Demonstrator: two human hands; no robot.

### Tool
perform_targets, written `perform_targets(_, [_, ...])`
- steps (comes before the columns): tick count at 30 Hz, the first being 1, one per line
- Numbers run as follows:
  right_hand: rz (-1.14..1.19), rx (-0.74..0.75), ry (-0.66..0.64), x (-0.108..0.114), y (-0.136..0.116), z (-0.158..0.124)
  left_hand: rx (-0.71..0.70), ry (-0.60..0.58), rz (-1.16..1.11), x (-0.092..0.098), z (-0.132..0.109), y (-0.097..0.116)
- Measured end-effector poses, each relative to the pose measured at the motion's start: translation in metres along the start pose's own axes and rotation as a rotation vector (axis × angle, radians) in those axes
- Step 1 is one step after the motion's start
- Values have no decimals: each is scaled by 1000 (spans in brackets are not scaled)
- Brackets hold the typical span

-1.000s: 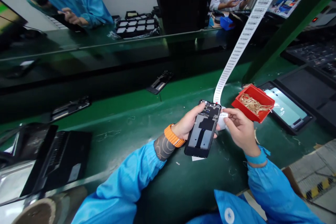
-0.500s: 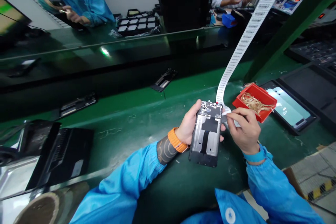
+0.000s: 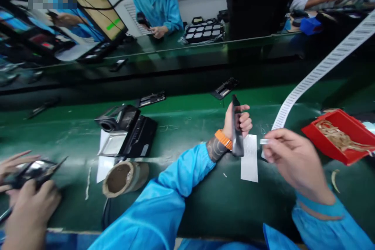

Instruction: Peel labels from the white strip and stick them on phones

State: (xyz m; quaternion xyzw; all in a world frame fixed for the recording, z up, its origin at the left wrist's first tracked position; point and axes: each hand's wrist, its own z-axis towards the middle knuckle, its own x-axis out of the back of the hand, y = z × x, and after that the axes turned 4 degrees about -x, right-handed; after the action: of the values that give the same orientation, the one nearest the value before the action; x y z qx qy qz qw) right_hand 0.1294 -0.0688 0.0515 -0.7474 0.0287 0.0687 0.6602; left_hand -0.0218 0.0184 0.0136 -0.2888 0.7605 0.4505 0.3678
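Note:
My left hand (image 3: 246, 121), with an orange watch band at its wrist, is wrapped around an opened phone (image 3: 237, 134). The phone is tilted, so mostly its dark narrow edge faces me. To its right, apart from it, my right hand (image 3: 295, 160) pinches a small white label (image 3: 264, 141) between thumb and fingers. A long strip of barcode labels (image 3: 310, 80) comes down from the upper right and ends behind that hand. A printed white slip of paper (image 3: 249, 164) lies on the bench just beneath the phone.
At the right, a red bin (image 3: 351, 156) holds rubber bands. Phone parts (image 3: 225, 88) lie along the bench's back. A black device (image 3: 137, 136) and a cardboard roll (image 3: 125, 179) stand to the left. A co-worker's hands (image 3: 32, 199) handle something at far left.
My view has swung left. The phone has turned from face-on to nearly edge-on. My right hand has drawn away from the phone, and a small white label now shows in its fingers.

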Motion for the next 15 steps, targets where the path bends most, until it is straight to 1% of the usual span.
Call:
perform_targets(1, [-6, -35, -76, -14, 7, 3, -20, -44, -66, -2, 3, 1])
perform_targets(2, [-22, -51, -113, -25, 14, 5, -36, -89, -112, -3, 5, 2])
perform_targets(4, [-78, -41, -114, -40, 25, 8, -52, -171, -156, -4, 9, 2])
perform_targets(7, [-176, -10, -83, -49, 32, 7, -69, -276, -172, -4, 11, 1])
perform_targets(10, [-241, 18, -66, -50, 30, 5, -84, -298, -152, -7, 10, 1])
perform_targets(15, [-300, 61, -66, -49, 28, 3, -80, -247, -86, -16, 11, 4])
